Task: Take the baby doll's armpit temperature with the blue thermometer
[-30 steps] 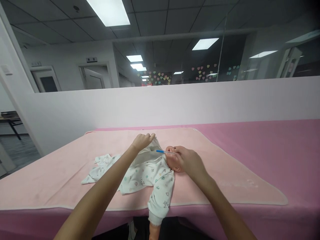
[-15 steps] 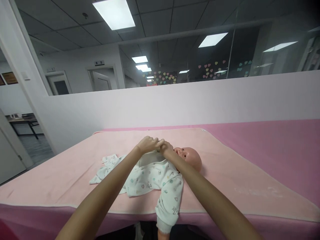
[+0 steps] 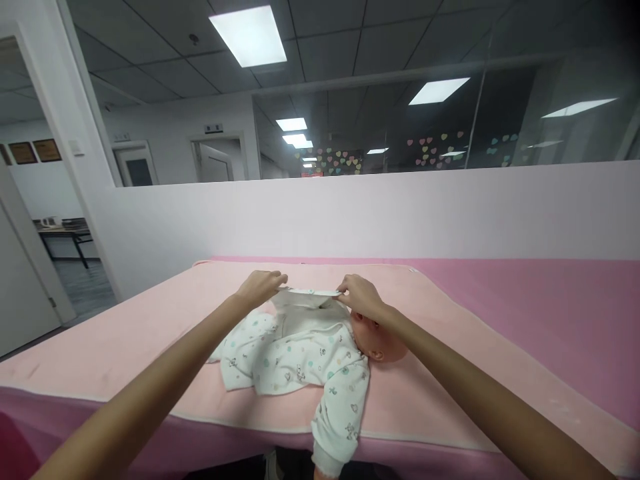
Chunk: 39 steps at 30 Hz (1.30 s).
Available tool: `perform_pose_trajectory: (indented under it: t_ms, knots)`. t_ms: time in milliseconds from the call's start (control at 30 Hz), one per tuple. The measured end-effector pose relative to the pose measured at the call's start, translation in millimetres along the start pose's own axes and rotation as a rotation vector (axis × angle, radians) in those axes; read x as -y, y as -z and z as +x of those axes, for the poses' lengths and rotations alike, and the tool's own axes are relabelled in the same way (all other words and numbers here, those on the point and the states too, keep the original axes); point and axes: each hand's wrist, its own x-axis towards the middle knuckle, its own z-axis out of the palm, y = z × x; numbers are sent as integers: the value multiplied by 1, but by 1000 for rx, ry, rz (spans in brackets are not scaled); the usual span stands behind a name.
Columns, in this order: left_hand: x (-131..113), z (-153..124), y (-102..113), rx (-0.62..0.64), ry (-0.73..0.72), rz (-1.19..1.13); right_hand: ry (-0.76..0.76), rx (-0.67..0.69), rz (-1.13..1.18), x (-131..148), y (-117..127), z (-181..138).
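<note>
A baby doll (image 3: 383, 343) lies on its back with its head to the right, dressed in a white printed baby outfit (image 3: 305, 363). My left hand (image 3: 263, 287) pinches one end of the outfit's front edge, over the doll's belly. At the other end, beside the doll's head, my right hand (image 3: 360, 293) pinches the same edge. The strip of fabric is stretched straight between both hands, lifted above the doll's body. One sleeved arm of the doll hangs over the near edge of the table. My right hand and forearm hide part of the doll's face.
A peach blanket (image 3: 430, 380) lies under the doll, over a pink cover (image 3: 540, 300). A low white wall with glass above (image 3: 400, 213) stands behind. At the left are a door (image 3: 25, 273) and a table with items (image 3: 63, 230) in another room.
My hands, close together before, have moved apart, left hand leftward and right hand rightward, drawing the outfit's edge out straight. The doll's head has turned and the camera view has shifted slightly.
</note>
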Motion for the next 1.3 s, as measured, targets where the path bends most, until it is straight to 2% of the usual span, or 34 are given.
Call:
perform_pose_trajectory:
  t_ms: [67,133,233,300,333,367,400,500,533,567,633,733,800,900,1100,1300]
  knots:
    - [2,-15,8,52,29,-91,109,-19,15,-4,-3,-11]
    - [-3,-30,13,169,13,-205,253,-23,-7,-5,-7,-27]
    - [-17,-43,17,456,-35,-443,414,-25,-112,-3,-13,-52]
    - [-21,-41,17,719,-12,-596,435,-47,-134,-2,-14,-65]
    - [-20,-35,16,810,18,-645,423,-66,-113,-4,-15,-69]
    - [-19,-27,14,846,51,-670,403,-91,-73,-6,-14,-72]
    - [-19,-17,11,807,81,-671,370,-120,-18,-11,-14,-72]
    - [-24,22,-9,387,187,-601,166,-187,198,-31,-13,-67]
    - [-30,34,-20,293,267,-558,79,-183,288,-40,-14,-64]
    - [-38,45,-33,273,301,-548,-4,-164,391,-49,-15,-61]
    - [-58,61,-59,265,330,-548,-139,-101,626,-68,-19,-57]
    - [-80,71,-92,283,359,-543,-260,-39,983,-90,-31,-55]
    - [-86,72,-105,304,400,-540,-316,-29,1188,-100,-41,-57]
    - [-83,70,-113,328,476,-543,-386,-20,1394,-105,-52,-59]
    - [-78,63,-116,355,543,-553,-409,-79,1382,-106,-54,-60]
    - [-80,58,-110,363,542,-540,-487,-369,1381,-122,-61,-55]
